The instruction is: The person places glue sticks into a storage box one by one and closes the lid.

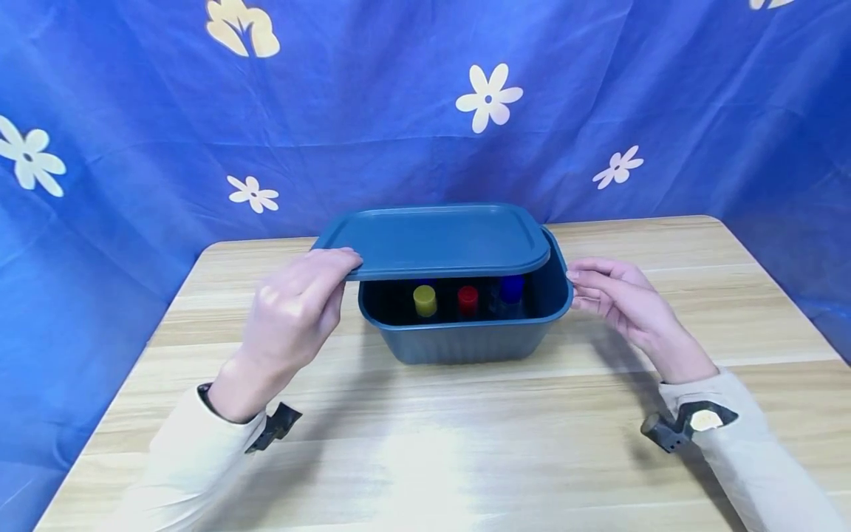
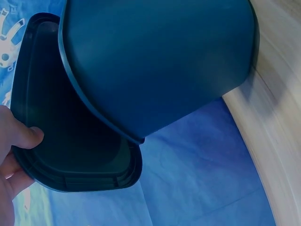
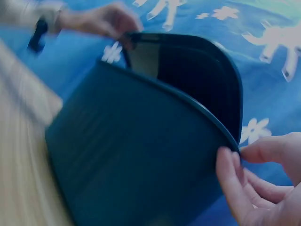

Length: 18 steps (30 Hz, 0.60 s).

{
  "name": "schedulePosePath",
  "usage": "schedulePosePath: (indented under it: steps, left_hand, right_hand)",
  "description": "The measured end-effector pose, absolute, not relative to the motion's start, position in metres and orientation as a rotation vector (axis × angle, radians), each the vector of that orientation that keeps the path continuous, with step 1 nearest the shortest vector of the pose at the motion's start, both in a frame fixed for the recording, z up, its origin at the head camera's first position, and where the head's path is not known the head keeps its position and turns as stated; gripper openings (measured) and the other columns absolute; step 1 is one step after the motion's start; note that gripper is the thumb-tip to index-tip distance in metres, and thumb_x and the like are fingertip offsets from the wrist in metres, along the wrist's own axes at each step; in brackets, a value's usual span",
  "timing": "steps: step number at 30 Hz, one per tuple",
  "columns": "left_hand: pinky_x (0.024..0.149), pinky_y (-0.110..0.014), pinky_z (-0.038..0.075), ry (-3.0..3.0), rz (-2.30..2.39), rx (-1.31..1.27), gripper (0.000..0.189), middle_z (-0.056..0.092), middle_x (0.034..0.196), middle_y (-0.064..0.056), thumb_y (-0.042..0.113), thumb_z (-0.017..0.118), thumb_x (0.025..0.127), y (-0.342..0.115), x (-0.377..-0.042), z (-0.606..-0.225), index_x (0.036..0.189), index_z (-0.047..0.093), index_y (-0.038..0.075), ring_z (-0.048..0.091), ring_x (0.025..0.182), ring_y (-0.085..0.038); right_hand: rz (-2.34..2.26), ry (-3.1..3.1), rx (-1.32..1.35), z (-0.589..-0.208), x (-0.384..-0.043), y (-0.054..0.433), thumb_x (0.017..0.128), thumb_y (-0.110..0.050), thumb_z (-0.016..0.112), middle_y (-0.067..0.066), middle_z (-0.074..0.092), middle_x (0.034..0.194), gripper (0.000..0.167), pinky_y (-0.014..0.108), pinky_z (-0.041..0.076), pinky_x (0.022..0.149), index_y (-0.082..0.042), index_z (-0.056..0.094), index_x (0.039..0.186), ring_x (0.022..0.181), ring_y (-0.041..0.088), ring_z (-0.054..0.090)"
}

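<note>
A dark teal plastic box [image 1: 465, 343] stands on the table, its lid [image 1: 445, 240] raised and tilted over the rear of the opening. My left hand [image 1: 292, 310] grips the lid by its front left corner; the left wrist view shows the thumb [image 2: 30, 137] on the underside. At the box's right rim, my right hand [image 1: 621, 303] pinches the edge between thumb and fingers [image 3: 230, 174]. Inside the box are a yellow cap [image 1: 425, 301], a red cap [image 1: 468, 299] and a blue-topped item [image 1: 511, 289]. What lies below them is dark or hidden.
The wooden table [image 1: 425, 436] reaches out on all sides of the box. Close behind it hangs a blue cloth [image 1: 372, 103] with pale flowers. Each wrist wears a small black camera mount [image 1: 671, 432].
</note>
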<state>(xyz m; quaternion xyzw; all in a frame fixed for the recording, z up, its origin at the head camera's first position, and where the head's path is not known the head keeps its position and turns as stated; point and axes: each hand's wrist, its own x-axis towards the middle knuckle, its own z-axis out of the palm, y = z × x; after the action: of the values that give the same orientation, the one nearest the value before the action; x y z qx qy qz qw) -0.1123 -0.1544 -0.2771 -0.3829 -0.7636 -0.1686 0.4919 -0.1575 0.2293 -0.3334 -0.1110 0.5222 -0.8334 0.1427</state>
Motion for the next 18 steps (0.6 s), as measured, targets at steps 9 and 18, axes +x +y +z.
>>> schedulePosePath:
  steps: [9, 18]
  left_hand:
    - [0.082, -0.046, 0.056, -1.766, -0.43, -0.997, 0.021, 0.071, 0.094, -0.017, -0.002, 0.047, 0.098, -0.144, -0.116, -0.281, 0.1, 0.068, -0.007, 0.069, 0.087, -0.033]
    - [0.08, -0.044, 0.057, -1.698, -0.368, -1.07, 0.019, 0.07, 0.092, -0.019, -0.01, 0.048, 0.094, -0.134, -0.117, -0.279, 0.097, 0.067, -0.009, 0.069, 0.086, -0.032]
  right_hand:
    - [-2.325, 1.96, -0.415, -0.299, -0.154, 0.225, 0.096, -0.007, 0.059, 0.008, 0.069, 0.08, 0.015, 0.028, 0.059, 0.061, 0.0, 0.071, 0.093, 0.065, 0.014, 0.066]
    - [-2.185, 1.779, -0.317, -0.283, -0.155, 0.224, 0.099, -0.013, 0.056, 0.011, 0.072, 0.083, 0.02, 0.028, 0.059, 0.065, -0.002, 0.072, 0.095, 0.067, 0.016, 0.069]
